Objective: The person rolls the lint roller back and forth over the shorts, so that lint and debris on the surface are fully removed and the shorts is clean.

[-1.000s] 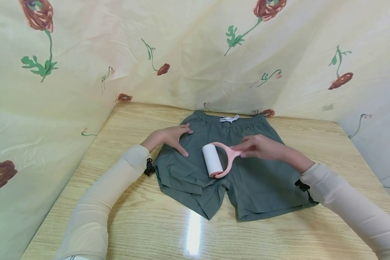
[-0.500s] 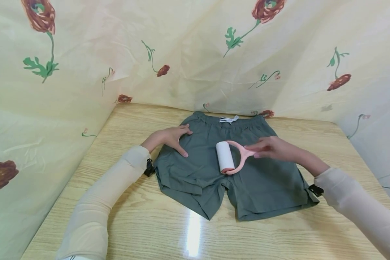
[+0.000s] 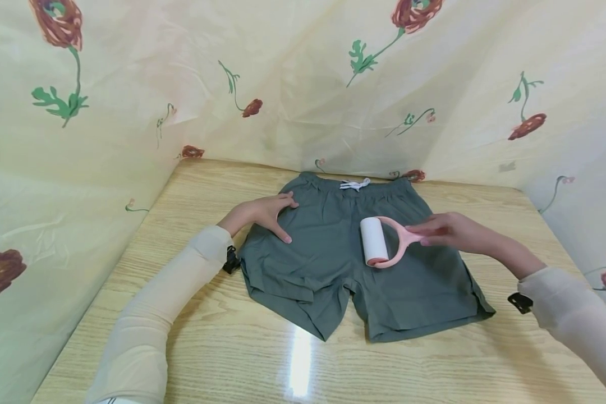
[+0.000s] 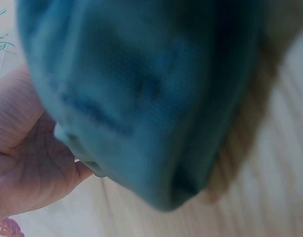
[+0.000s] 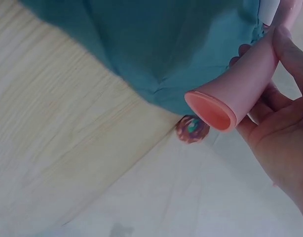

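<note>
A pair of dark grey-green shorts (image 3: pixel 323 247) lies spread on the table, waistband at the far side with a white drawstring (image 3: pixel 355 184). My right hand (image 3: pixel 449 231) grips the pink handle of a lint roller (image 3: pixel 374 241), whose white roll rests on the shorts right of the middle seam. In the right wrist view the handle's hollow end (image 5: pixel 213 111) points out past the palm. My left hand (image 3: pixel 270 214) rests on the left side of the shorts, thumb and fingers spread. In the left wrist view a fold of the shorts (image 4: pixel 136 108) covers most of that hand.
The wood-grain table (image 3: pixel 222 359) carries a bright light reflection near the front. Floral cloth (image 3: pixel 293 84) hangs behind the table and along both sides, close to the waistband at the back. A black wrist camera (image 3: pixel 520 303) sits at the right sleeve.
My right hand has moved the lint roller rightward across the shorts, from left of the middle seam onto the right leg. My left hand has stayed in place.
</note>
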